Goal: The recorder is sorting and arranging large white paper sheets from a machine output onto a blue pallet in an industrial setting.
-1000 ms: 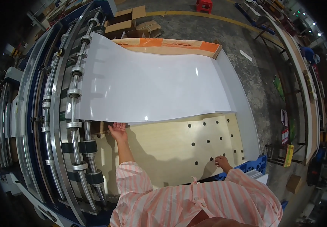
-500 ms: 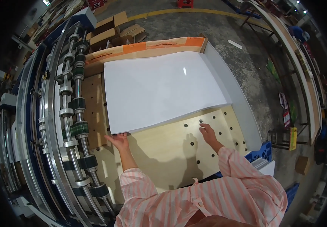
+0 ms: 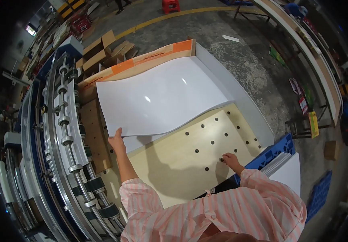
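My left hand (image 3: 118, 141) pinches the near left corner of a large white paper sheet (image 3: 157, 97), thumb on top. That corner is lifted, and the sheet bows in a wave with light glinting on it. More white paper (image 3: 135, 142) shows beneath its near edge. The paper lies on a pale wooden board (image 3: 170, 161) dotted with dark round spots. Over the right part of this board hangs my right hand (image 3: 232, 161), its fingers curled in. Nothing shows in that hand, which is apart from the paper.
Machine rollers (image 3: 67, 140) run along the left, with a white sheet under them. A cardboard wall (image 3: 141, 64) with orange strips bounds the far side, a grey-white panel (image 3: 234, 88) the right. White sheets (image 3: 284, 173) and a blue pallet (image 3: 276, 151) sit at the near right.
My left hand has closed on the sheet's corner and raised it, so the sheet now bows and paper shows below. My right hand has drawn back toward me and curled. The view has shifted.
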`<state>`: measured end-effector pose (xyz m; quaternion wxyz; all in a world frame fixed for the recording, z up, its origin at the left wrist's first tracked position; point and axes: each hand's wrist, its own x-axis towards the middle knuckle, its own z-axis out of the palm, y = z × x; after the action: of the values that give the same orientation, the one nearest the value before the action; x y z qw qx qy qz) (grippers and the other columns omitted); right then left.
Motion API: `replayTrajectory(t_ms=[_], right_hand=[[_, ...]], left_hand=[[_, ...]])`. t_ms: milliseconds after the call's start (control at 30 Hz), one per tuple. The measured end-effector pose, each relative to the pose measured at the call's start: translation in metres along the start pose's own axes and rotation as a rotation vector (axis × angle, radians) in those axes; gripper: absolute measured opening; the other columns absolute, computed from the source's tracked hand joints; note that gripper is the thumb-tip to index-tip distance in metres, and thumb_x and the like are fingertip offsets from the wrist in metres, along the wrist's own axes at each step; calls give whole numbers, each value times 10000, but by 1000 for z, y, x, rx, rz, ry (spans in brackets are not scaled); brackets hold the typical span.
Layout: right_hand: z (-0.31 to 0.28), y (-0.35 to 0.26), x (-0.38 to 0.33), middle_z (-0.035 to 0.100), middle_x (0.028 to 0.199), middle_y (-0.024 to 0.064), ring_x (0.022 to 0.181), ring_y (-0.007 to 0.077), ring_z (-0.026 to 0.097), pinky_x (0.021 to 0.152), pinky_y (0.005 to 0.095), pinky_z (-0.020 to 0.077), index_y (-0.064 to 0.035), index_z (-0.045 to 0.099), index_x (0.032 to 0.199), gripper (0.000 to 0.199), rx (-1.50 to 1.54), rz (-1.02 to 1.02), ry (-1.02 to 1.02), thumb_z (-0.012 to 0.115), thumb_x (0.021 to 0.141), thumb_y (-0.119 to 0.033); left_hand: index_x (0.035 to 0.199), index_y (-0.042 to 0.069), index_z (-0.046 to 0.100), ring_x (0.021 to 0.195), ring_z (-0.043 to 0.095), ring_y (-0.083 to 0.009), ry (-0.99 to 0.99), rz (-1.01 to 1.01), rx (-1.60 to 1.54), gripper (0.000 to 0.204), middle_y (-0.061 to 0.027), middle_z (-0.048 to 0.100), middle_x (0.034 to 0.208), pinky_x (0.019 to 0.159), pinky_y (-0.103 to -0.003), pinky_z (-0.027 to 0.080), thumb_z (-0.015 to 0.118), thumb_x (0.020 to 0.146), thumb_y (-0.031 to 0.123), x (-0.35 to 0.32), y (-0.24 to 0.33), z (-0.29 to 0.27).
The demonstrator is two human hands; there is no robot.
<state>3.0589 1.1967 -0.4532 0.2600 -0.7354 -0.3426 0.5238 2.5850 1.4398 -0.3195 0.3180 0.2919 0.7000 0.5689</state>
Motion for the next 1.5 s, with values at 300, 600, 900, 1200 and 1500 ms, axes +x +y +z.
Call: replayTrajectory(t_ms=[300, 600, 900, 1200, 1500], right_hand=[[-28, 14, 23, 551, 766, 66, 668, 187, 557, 592, 312, 465, -43, 524, 893, 295, 659, 278, -64, 533, 786, -318], [-30, 16, -29, 422, 1140, 143, 1036, 296, 432, 902, 459, 344, -1, 359, 1169, 825, 1730, 253, -351, 514, 683, -649], [-62, 171, -198, 519, 1082, 109, 1016, 253, 475, 903, 381, 366, -25, 459, 1123, 416, 1306, 108, -335, 574, 771, -217], [-127, 203, -395, 530, 1008, 141, 952, 251, 517, 857, 355, 407, 38, 481, 1062, 342, 1347, -13, 76, 545, 744, -70], [-234, 220, -494, 580, 878, 126, 779, 223, 563, 733, 328, 445, 75, 555, 921, 277, 1384, -176, 488, 607, 690, -69]], left_hand=[[873, -66, 577, 722, 546, -137, -150, 312, -140, 207, -72, 585, 824, 644, -238, 445, 645, 689, 2, -199, 157, -11], [1019, -67, 517, 793, 540, -181, 161, 308, 62, 419, -123, 550, 946, 699, -262, 433, 614, 623, 28, -426, 244, -95], [877, -75, 548, 730, 545, -193, 7, 355, -29, 298, -104, 558, 823, 706, -297, 444, 588, 601, 33, -549, 222, -268], [863, -21, 519, 776, 515, -154, -39, 252, 36, 274, -66, 535, 852, 688, -259, 415, 600, 610, 46, -602, 209, -348], [974, -66, 530, 858, 548, -229, -409, 197, 30, 370, -126, 561, 916, 770, -330, 445, 572, 678, 152, -615, 242, -303]])
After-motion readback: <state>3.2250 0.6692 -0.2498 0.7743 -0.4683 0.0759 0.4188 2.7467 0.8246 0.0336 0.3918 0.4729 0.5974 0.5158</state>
